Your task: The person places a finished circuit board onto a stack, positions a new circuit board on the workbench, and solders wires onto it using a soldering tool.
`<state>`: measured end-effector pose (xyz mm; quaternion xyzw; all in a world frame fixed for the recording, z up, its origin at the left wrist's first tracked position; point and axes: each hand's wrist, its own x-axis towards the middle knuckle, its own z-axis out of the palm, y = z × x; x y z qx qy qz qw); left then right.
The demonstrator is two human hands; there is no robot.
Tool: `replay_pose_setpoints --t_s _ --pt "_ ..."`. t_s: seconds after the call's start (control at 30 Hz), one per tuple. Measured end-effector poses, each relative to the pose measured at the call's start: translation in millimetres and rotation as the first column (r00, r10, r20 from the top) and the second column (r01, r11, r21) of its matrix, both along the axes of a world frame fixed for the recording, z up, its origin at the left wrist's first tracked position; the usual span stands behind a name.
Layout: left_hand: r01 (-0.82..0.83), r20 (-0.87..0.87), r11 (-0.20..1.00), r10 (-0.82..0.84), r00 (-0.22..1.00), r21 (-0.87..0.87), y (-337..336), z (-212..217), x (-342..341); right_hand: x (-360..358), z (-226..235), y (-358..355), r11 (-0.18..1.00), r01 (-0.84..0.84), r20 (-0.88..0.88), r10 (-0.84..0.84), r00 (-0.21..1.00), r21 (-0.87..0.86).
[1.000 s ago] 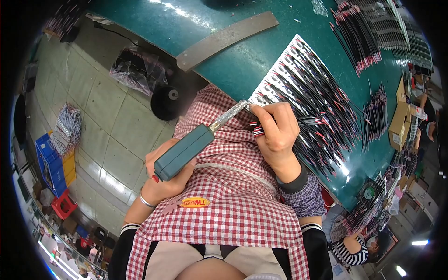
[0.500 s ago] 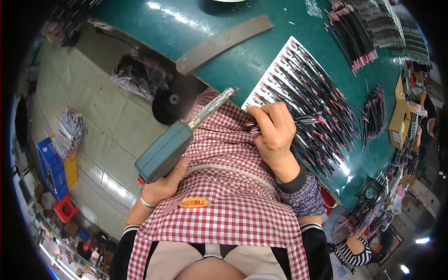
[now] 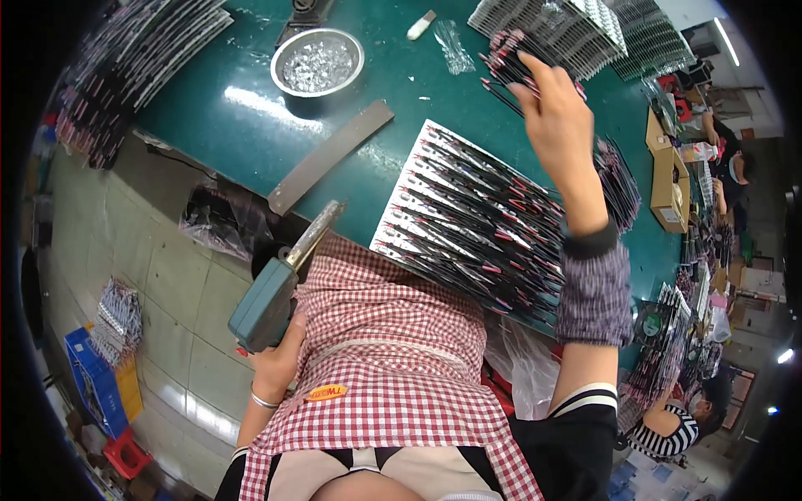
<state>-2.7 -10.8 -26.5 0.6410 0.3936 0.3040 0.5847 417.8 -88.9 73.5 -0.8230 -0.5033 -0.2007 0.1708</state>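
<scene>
My left hand [image 3: 280,359] is closed round the lower end of a green soldering gun [image 3: 269,305] with a bare metal barrel, tip pointing up and right. My right hand [image 3: 560,117] reaches to the far right of the table, over a bundle of black wires [image 3: 505,63] with reddish ends. Its thumb and forefinger are apart at the wires; the other fingers are partly hidden. Nearer to me lies a white board panel [image 3: 418,163] with rows of small parts, and many black and red wires [image 3: 493,225] spread across it.
A metal strip [image 3: 330,159] lies left of the panel. Beyond it stands a white bowl [image 3: 317,63] of silvery bits. Stacked panels [image 3: 555,25] are at the far right, near an open carton [image 3: 668,188]. Other people sit at the right.
My right hand has left the panel's near corner, where it held several wires, and moved away to the far bundle. The view has shifted. My left hand keeps the soldering gun.
</scene>
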Motion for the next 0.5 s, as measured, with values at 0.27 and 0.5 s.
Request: replay_pose_setpoints --t_s 0.27,0.5 --pt "-0.172 0.016 0.973 0.172 0.985 0.156 25.3 -9.1 19.8 -24.2 -52.5 -22.7 0.899 -0.204 -0.524 -0.032 0.851 -0.387" --pt "-0.175 0.11 0.956 0.153 0.982 0.235 33.8 -23.4 20.0 -17.4 -55.1 -19.8 0.887 -0.244 -0.723 -0.133 0.678 -0.393"
